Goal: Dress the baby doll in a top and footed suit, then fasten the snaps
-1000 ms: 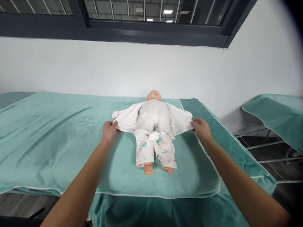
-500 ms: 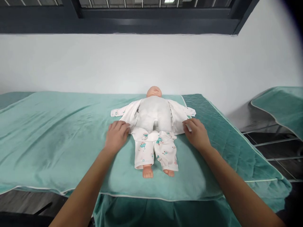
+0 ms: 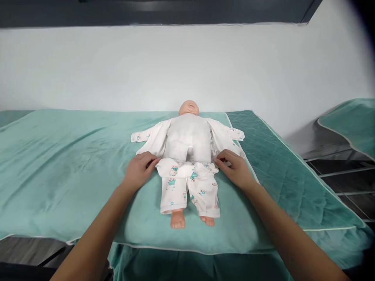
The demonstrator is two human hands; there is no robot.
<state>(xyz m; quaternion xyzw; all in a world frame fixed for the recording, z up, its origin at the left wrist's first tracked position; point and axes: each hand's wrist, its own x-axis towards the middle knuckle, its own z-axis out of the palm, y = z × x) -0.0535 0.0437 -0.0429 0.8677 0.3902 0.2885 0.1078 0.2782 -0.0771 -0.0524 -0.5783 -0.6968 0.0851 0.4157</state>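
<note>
A baby doll (image 3: 189,106) lies on its back, its head toward the wall and its bare feet toward me. Its white baby shirt (image 3: 155,136) is spread wide at the front, leaving the pale cloth torso (image 3: 189,132) uncovered. Printed baby pants (image 3: 174,187) cover the legs. My left hand (image 3: 140,169) has thumb and fingers pinched at the shirt's lower edge, beside the pants' waist. On the other side my right hand (image 3: 234,168) pinches the shirt's lower edge near the hip. The fingertips partly hide the cloth there.
Under the doll is a bed with a light green cover (image 3: 73,168). A darker quilted mattress (image 3: 281,175) shows at the right. Behind stands a white wall (image 3: 117,66) below a dark window frame (image 3: 146,11). A metal bed frame (image 3: 345,171) is at the far right.
Both hands have shifted inward along the shirt's lower edge, the right hand more clearly, to beside the doll's waist. The camera view has tipped downward a little.
</note>
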